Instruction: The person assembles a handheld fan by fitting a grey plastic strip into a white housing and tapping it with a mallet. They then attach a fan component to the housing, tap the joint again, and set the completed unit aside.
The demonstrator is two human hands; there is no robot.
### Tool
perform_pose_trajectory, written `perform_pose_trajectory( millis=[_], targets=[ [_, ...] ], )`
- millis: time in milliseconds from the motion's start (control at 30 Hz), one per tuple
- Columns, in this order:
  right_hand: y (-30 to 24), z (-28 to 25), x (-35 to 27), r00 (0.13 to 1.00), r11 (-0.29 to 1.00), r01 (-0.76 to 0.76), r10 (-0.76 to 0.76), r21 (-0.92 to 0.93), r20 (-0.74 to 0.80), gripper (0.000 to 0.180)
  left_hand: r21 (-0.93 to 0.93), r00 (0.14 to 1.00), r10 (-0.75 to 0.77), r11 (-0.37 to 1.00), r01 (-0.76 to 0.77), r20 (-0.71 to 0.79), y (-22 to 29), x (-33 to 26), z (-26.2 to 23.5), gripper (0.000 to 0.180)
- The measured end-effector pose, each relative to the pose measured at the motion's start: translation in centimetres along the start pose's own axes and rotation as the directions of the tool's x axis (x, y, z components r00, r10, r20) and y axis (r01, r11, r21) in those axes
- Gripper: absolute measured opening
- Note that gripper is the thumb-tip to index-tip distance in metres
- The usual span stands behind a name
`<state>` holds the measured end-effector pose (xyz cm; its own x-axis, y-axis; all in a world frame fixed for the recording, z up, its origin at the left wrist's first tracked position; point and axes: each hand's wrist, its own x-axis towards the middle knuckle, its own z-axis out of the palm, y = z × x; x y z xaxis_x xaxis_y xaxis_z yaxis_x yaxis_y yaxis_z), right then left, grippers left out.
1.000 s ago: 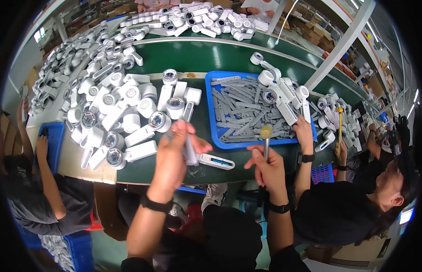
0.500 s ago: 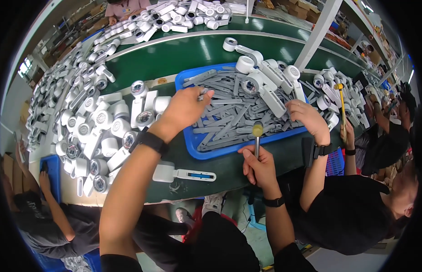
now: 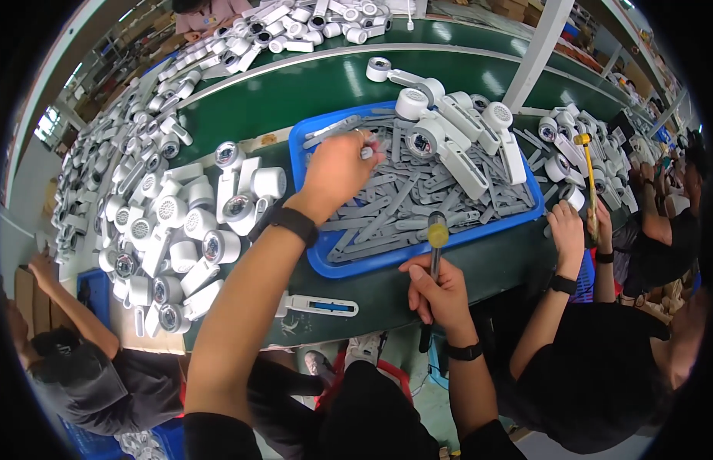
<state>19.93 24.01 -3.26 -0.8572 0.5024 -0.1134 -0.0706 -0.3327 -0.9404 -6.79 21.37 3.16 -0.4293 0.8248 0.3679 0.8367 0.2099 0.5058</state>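
Over the blue tray [image 3: 349, 267], my left hand [image 3: 333, 175] has its fingers closed on a small grey plastic strip [image 3: 366, 152], largely hidden by the fingers. Loose grey plastic strips [image 3: 387, 207] fill the tray below. My right hand [image 3: 442, 291] grips a small hammer [image 3: 437, 234] with a yellowish head, held upright at the tray's near rim. On the green bench between my arms lies a white handheld fan [image 3: 326, 305], its handle open with a blue piece inside; my left forearm hides most of its round head.
White handheld fans [image 3: 172, 215] are heaped on the left, and several more [image 3: 452, 142] rest across the tray's far right. At right, a co-worker's hand [image 3: 567, 234] is at the bench edge; another hand holds a yellow hammer [image 3: 589, 165]. A white post [image 3: 537, 57] rises behind the tray.
My left hand has moved right, further over the tray. A co-worker's hand has withdrawn from the tray's right side to the bench edge. My right hand still holds the hammer.
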Motion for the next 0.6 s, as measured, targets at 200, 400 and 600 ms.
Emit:
perform_pose_trajectory(
  millis=[200,400,600],
  targets=[
    [0.3,0.0,-1.1,0.991,0.991,0.130,-0.131,-0.028,-0.028,0.031,-0.689,0.883,-0.470,0.634,0.351,0.017,7.0,-11.8,-7.7,0.020],
    [-1.5,8.0,-4.8,0.999,0.984,0.050,-0.047,-0.168,0.018,0.024,-0.954,0.797,-0.601,0.206,0.216,0.051,8.1,-22.9,-3.9,0.020],
    [-1.0,8.3,-4.5,0.989,0.916,0.033,-0.089,-0.401,-0.120,0.023,-0.810,0.813,-0.559,0.546,0.213,-0.162,4.9,-26.0,-5.5,0.026]
  ],
)
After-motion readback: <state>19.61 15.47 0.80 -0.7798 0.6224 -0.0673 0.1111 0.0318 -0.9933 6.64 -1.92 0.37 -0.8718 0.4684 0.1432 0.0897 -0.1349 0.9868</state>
